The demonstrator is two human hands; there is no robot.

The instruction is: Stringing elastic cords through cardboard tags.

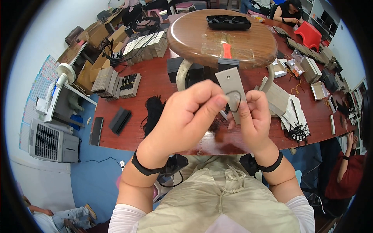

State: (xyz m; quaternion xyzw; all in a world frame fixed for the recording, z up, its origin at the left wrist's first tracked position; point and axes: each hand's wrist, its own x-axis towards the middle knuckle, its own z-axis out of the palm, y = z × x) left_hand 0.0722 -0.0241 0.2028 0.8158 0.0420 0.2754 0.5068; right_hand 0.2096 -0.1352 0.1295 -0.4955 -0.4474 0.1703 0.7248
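Observation:
A grey-beige hang tag [224,75], with a small hole near its top end, is held upright above the table's near edge. My right hand [255,121] pinches its lower part between thumb and fingers. My left hand [190,112] is closed, thumb against forefinger, on a thin black cord [240,106] that loops in front of the tag. The cord's far end is hidden by my fingers. Beside my left wrist lies a bundle of black cords [154,112]. To the right of my right hand is a stack of grey tags [276,98], with white tags [296,112] bearing black cords beside it.
A round wooden stool [184,33] stands on the red table [128,134], carrying a black tray [229,22]. Banded tag stacks [107,82], a black box [120,121] and a dark phone-like slab [96,131] lie leftward. Other people [289,13] sit around.

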